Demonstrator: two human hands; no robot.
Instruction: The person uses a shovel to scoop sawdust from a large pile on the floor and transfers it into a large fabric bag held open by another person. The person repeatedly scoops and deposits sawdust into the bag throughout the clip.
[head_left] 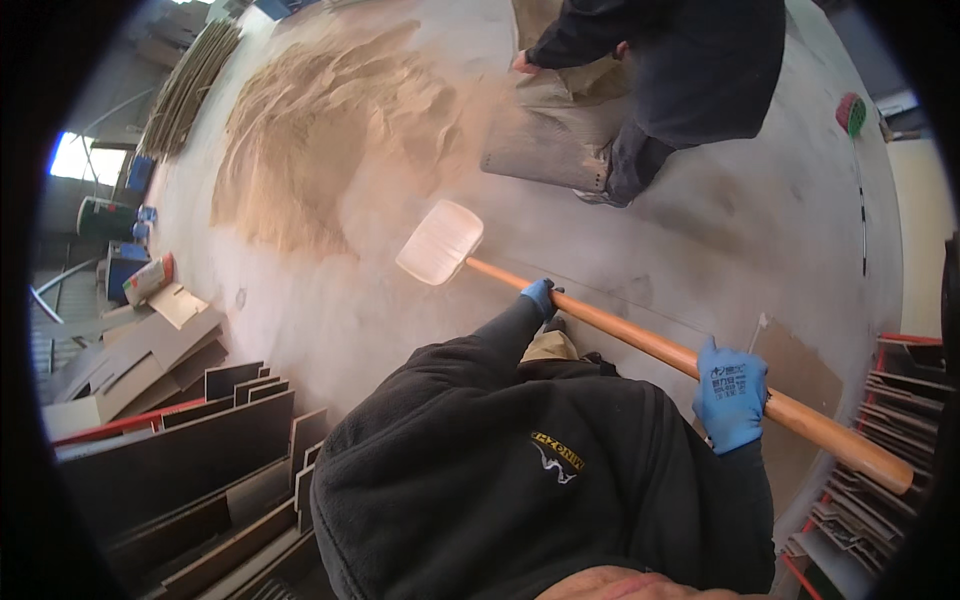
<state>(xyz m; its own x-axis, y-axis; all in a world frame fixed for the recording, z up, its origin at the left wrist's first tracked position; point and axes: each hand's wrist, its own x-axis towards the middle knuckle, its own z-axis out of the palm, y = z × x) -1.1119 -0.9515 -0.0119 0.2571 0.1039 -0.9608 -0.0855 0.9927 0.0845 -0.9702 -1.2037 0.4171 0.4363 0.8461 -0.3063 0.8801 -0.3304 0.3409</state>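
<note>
1. Because the shovel (605, 320) has a long wooden handle (645, 342), I hold it at two well-separated places, probably for leverage.
2. My left hand (540, 298), gloved in blue, is closed round the handle on the blade side, a grip that seems suited to bearing weight there.
3. My right hand (730, 393), in a blue glove too, is wrapped round the handle farther back, leaving the thick butt sticking out behind; from there it can likely guide the angle.
4. The blade (440, 243) is ahead of me, near the edge of the tan powder heap (310, 140); haze leaves me unsure whether it touches the floor (390, 330).
5. Across from me, a co-worker (690, 75) bends over a brownish sack (580, 95), one hand (526, 64) at its edge, presumably to steady it.
6. Dark boards (180, 455) stand on edge at my left, apparently leaned together to save room.
</note>
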